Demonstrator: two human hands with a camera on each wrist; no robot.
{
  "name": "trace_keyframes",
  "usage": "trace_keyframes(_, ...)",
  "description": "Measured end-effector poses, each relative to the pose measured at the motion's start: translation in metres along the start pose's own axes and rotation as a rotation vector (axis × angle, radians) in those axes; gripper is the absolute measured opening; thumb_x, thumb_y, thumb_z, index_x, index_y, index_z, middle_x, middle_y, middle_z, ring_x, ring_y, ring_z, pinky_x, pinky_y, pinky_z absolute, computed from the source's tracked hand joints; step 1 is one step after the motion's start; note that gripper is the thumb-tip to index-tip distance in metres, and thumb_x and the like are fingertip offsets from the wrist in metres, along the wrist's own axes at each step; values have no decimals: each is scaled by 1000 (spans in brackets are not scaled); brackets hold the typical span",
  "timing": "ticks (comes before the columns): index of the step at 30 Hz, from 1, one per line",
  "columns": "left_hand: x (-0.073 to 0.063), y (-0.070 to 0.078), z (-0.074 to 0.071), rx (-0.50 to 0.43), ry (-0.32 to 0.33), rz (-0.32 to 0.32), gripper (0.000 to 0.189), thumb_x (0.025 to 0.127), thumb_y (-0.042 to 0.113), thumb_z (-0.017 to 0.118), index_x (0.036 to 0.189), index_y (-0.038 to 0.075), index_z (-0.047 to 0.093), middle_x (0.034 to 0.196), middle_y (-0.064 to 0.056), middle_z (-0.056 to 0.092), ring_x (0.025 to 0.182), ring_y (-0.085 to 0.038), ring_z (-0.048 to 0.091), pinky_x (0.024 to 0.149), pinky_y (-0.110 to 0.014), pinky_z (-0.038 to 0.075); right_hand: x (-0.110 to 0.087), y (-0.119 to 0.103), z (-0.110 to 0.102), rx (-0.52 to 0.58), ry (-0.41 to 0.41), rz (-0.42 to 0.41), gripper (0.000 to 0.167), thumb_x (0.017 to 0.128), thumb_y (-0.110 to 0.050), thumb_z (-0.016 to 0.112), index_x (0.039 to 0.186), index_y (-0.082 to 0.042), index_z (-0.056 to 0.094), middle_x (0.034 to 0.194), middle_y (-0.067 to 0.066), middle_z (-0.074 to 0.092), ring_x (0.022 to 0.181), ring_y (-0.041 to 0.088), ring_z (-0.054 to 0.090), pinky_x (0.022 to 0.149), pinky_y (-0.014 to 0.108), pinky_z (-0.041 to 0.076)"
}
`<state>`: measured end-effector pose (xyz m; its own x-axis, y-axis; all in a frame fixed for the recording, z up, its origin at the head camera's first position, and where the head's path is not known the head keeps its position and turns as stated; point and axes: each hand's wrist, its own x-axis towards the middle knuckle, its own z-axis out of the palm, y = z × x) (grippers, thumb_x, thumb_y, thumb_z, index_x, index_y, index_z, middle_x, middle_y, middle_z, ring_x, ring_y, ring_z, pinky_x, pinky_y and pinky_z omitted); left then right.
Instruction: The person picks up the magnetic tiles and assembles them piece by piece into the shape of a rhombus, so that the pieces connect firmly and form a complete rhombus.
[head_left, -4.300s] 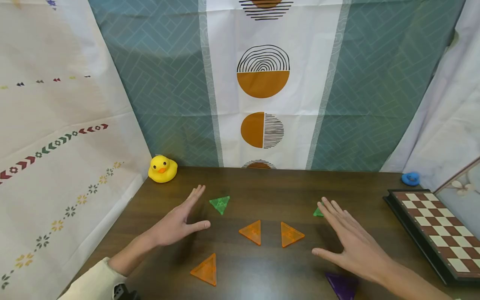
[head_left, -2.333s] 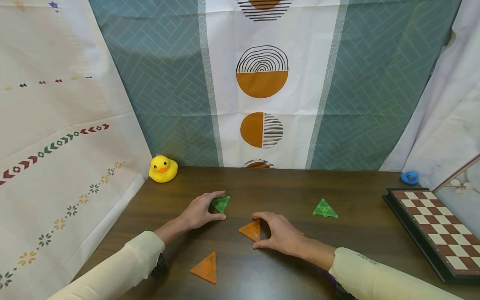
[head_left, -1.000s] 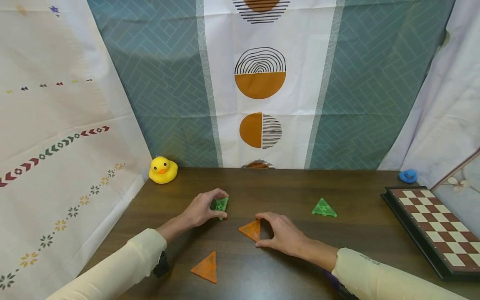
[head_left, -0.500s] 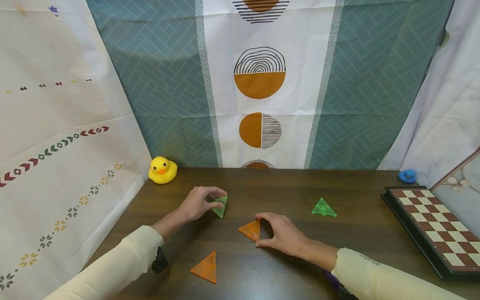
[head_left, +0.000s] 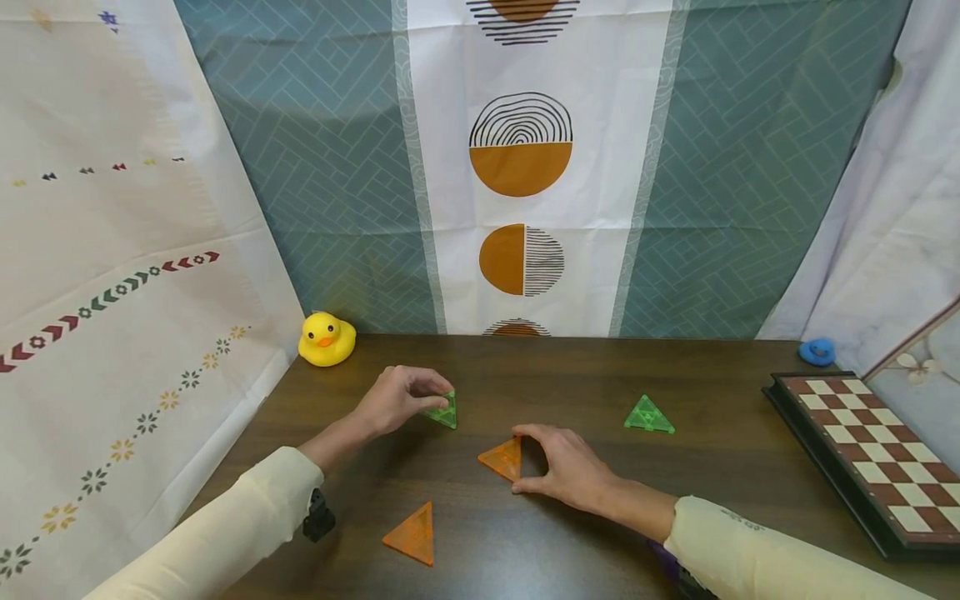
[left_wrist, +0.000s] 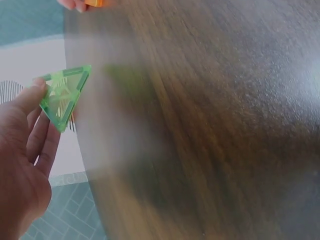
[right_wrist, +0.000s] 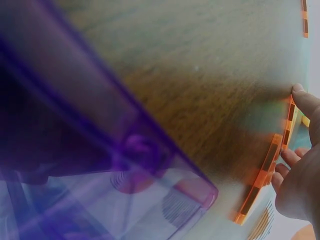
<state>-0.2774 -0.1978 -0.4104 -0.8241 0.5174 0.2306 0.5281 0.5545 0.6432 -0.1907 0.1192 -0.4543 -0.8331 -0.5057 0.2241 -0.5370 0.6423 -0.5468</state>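
My left hand [head_left: 396, 398] pinches a translucent green triangular magnetic tile [head_left: 444, 412] between thumb and fingers. In the left wrist view the tile [left_wrist: 64, 95] stands tilted above the wooden table, its shadow below it. My right hand [head_left: 562, 467] spans an orange triangular magnetic tile [head_left: 502, 458] lying flat, thumb at its near corner and a fingertip at its far one. A second orange tile [right_wrist: 259, 180] lies under the right hand, mostly hidden from the head camera. A third orange tile [head_left: 414, 535] lies nearer, at left. A purple tile [right_wrist: 165, 150] looms close to the right wrist camera.
Another green tile [head_left: 648, 415] lies right of the right hand. A yellow rubber duck [head_left: 326, 339] stands at the back left and a small blue duck [head_left: 817, 352] at the back right. A chessboard [head_left: 870, 458] fills the table's right side.
Both hands, first held open above the table, have moved in over the tiles. The left took hold of the green tile, lifted and tilted it; the right settled on the orange tile and stays there.
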Motion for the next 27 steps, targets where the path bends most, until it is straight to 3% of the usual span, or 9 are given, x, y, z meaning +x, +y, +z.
trace_keyframes(10,2,12,7,-56,20,27,13,92,14,85,104,14,80,95,6,79,86,-10,76,83,-30,63,-1,0,0,-7,16,5,74,77,-34,98,136,-2,67,132,12,71,119,34,68,99,57,55)
trace_keyframes(18,3,24,21,-52,31,-15,11,93,18,85,102,17,77,93,9,78,84,-8,75,81,-28,63,-1,-1,0,-13,10,19,73,78,-34,98,137,-4,67,133,12,71,118,34,69,99,57,55)
trace_keyframes(27,2,33,36,-60,71,2,11,95,19,83,103,15,77,94,6,79,82,-6,74,74,-27,62,-1,-1,1,-14,1,14,73,78,-34,97,138,-4,67,134,13,71,119,34,68,99,56,56)
